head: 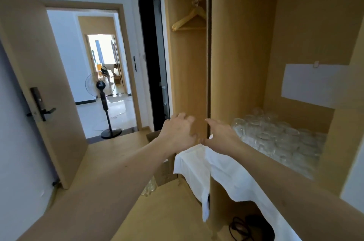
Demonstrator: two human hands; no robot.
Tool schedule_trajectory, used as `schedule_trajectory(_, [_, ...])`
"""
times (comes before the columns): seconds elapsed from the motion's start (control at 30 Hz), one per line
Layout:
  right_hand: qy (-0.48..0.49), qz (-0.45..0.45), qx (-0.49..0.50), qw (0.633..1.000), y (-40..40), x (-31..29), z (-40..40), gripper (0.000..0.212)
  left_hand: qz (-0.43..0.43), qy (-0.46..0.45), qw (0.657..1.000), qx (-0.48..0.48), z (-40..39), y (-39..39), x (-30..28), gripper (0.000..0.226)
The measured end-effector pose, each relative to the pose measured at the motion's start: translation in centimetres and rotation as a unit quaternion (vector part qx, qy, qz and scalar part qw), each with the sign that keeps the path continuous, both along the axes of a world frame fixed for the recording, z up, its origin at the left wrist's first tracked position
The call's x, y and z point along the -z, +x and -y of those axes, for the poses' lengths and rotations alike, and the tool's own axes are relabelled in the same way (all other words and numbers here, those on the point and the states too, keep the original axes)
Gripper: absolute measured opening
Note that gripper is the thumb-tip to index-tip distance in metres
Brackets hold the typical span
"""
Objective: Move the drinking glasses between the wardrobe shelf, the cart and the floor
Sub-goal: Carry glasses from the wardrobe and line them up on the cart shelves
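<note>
Several clear drinking glasses (275, 138) stand packed together on the wardrobe shelf, which is covered by a white cloth (226, 173). More glasses (148, 187) sit low on the floor beside a cardboard box (163, 170), partly hidden by my left arm. My left hand (178, 132) hovers in front of the wardrobe's left compartment with loosely curled fingers and holds nothing. My right hand (221, 132) reaches forward with fingers extended, just left of the shelf glasses, empty. No cart is in view.
A wooden hanger (189, 21) hangs in the left wardrobe compartment. An open door (39, 87) stands at left, a standing fan (103, 101) in the doorway beyond. Black cables (248, 227) lie under the shelf. A white sheet of paper (313, 85) hangs on the wardrobe back.
</note>
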State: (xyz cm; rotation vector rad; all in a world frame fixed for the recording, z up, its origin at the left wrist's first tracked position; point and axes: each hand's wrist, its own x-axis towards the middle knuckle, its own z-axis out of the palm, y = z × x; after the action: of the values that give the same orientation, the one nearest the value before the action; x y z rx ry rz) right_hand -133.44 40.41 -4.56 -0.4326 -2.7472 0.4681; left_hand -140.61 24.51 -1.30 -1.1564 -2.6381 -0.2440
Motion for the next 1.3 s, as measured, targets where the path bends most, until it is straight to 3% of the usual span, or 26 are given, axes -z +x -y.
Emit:
schedule_trajectory(0.3, [-0.03, -0.014, 0.04, 0.999, -5.5, 1.5, -9.1, 0.071, 0.017, -0.029, 0.999, 0.039, -10.0, -7.3, 1.3, 0.062])
schedule_trajectory(0.5, [-0.053, 0.005, 0.098, 0.994, -7.3, 3.4, -14.4, 0.08, 0.017, -0.056, 0.995, 0.086, -15.7, -11.3, 2.7, 0.061])
schedule_trajectory(0.7, [-0.063, 0.0, 0.149, 0.987, -8.6, 4.0, -19.1, 0.065, 0.003, -0.067, 0.985, 0.161, -21.7, -14.6, 3.1, 0.054])
schedule_trajectory(0.83, [-0.056, 0.006, 0.197, 0.979, -10.1, 3.6, -21.2, 0.073, 0.0, -0.068, 0.973, 0.221, -25.6, -17.6, 2.9, 0.054])
schedule_trajectory(1.0, [-0.068, -0.008, 0.253, 0.965, -11.1, 2.3, -23.9, 0.063, -0.005, -0.057, 0.955, 0.292, -30.8, -21.2, 1.7, 0.053])
schedule_trajectory(1.3, [-0.063, 0.003, 0.36, 0.931, -13.4, 2.1, -28.0, 0.063, 0.022, -0.056, 0.921, 0.386, -37.6, -25.3, 1.9, 0.055])
